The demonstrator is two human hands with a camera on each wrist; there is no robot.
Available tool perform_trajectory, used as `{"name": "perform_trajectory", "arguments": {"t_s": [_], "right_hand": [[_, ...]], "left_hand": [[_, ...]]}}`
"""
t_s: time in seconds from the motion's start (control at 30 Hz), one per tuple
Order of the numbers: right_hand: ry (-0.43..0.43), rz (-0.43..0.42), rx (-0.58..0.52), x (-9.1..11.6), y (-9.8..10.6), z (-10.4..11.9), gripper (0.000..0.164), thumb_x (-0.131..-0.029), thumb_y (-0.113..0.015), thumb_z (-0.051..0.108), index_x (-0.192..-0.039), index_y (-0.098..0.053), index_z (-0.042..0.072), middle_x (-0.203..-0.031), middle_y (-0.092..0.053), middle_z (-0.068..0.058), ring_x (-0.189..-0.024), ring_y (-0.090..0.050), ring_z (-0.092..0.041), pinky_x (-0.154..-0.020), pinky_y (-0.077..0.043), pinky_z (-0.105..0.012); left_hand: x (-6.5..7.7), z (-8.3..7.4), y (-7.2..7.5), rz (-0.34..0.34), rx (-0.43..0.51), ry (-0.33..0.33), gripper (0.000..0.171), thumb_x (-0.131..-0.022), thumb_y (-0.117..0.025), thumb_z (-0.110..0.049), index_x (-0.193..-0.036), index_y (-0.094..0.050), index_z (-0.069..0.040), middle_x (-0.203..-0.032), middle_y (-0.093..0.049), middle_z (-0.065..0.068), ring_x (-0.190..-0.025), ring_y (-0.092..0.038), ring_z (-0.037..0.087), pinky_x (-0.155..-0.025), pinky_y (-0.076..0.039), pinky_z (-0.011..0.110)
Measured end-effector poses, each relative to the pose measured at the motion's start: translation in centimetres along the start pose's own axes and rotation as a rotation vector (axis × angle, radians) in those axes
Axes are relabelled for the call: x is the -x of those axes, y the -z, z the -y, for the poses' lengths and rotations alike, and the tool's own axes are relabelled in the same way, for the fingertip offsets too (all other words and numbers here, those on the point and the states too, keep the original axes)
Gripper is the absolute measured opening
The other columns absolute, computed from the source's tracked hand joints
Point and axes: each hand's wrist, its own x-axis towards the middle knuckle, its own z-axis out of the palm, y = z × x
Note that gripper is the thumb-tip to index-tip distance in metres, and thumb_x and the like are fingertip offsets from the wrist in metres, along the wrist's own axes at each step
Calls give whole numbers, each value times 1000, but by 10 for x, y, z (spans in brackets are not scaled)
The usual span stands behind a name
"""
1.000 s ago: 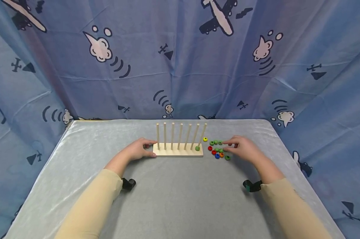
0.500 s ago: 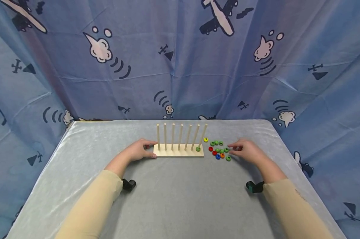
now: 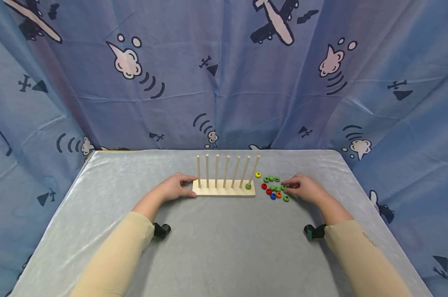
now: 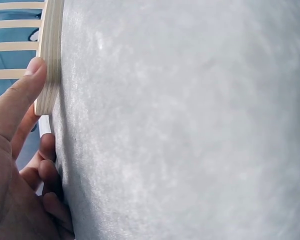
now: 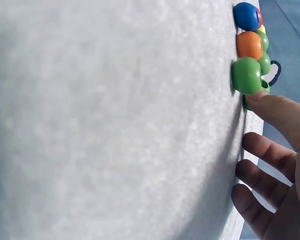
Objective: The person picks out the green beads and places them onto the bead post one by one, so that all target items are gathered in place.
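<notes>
A wooden pegboard (image 3: 224, 191) with several upright pegs stands at the table's far middle. One green bead (image 3: 248, 187) sits at the foot of its rightmost peg. My left hand (image 3: 173, 187) holds the board's left end, with the thumb on the front edge. Loose beads lie right of the board, among them a yellow bead (image 3: 258, 175), a blue bead (image 3: 273, 196) and an orange bead (image 5: 249, 46). My right hand (image 3: 305, 189) has thumb and forefinger round a green bead (image 3: 284, 187) at the group's right side; the forefinger is hidden in the right wrist view.
A pale cloth (image 3: 224, 247) covers the table. Behind it hangs a blue curtain (image 3: 224, 82) printed with planes. Another green bead (image 5: 246, 76) lies in front of the right thumb. Two red beads, one of them a red bead (image 3: 264, 186), lie nearest the board.
My right hand drew back to the right, uncovering a green bead, then came in again round that bead. The left hand and the board stay put; the head view shifted slightly.
</notes>
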Motion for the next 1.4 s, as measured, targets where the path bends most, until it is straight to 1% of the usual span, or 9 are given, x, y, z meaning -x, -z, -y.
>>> {"name": "perform_trajectory", "arguments": {"t_s": [0.2,0.33,0.47,0.63,0.87,1.1,1.23,1.4], "right_hand": [[7,-18,3,1,1,-1,31,-90,-74,23,-118,-75,10,-93,-61,-3,-80,-50,-19,-69,-41,-34],[17,-45,3,2,3,-1,31,-90,-75,22,-117,-75,9,-90,-61,-2,-77,-50,-18,-68,-42,-34],[27,-65,17,3,6,3,31,-89,-75,22,-117,-75,8,-88,-62,-2,-76,-52,-18,-67,-43,-34],[32,-73,26,5,12,10,30,-90,-74,22,-117,-75,9,-91,-64,-2,-79,-54,-18,-66,-45,-34],[44,-81,21,9,21,19,31,-91,-73,24,-119,-74,10,-95,-65,-2,-82,-55,-18,-66,-45,-34],[63,-104,30,10,25,27,33,-92,-72,27,-122,-73,11,-96,-65,-3,-85,-55,-20,-68,-45,-35],[68,-134,47,11,28,37,32,-92,-72,27,-121,-73,13,-96,-65,-2,-87,-55,-21,-70,-45,-36],[108,-163,51,15,34,53,31,-93,-71,27,-122,-73,15,-97,-65,-2,-88,-57,-21,-70,-46,-37]], "left_hand": [[0,-1,0,-6,-1,-6,68,-79,-84,-38,-140,-59,-19,-107,-54,8,-98,-49,23,-87,-40,40],[0,-1,0,-2,-2,-12,69,-80,-84,-37,-140,-59,-18,-107,-54,8,-98,-49,23,-87,-40,40],[0,-2,0,0,5,-3,69,-80,-84,-37,-141,-59,-17,-108,-54,8,-99,-49,23,-88,-41,41],[1,-2,0,0,21,10,68,-80,-84,-36,-141,-59,-18,-109,-54,8,-101,-49,23,-90,-40,41],[1,-1,0,-2,8,-10,69,-79,-84,-37,-140,-59,-17,-108,-54,8,-99,-49,23,-88,-41,41],[2,-2,1,6,8,14,68,-80,-83,-37,-141,-58,-18,-110,-54,9,-101,-49,23,-88,-40,41],[2,-3,0,9,7,26,68,-81,-83,-37,-141,-58,-19,-111,-54,8,-101,-49,23,-89,-40,42],[2,-3,-1,5,2,26,68,-81,-83,-37,-141,-58,-18,-108,-53,8,-99,-48,23,-87,-40,40]]}}
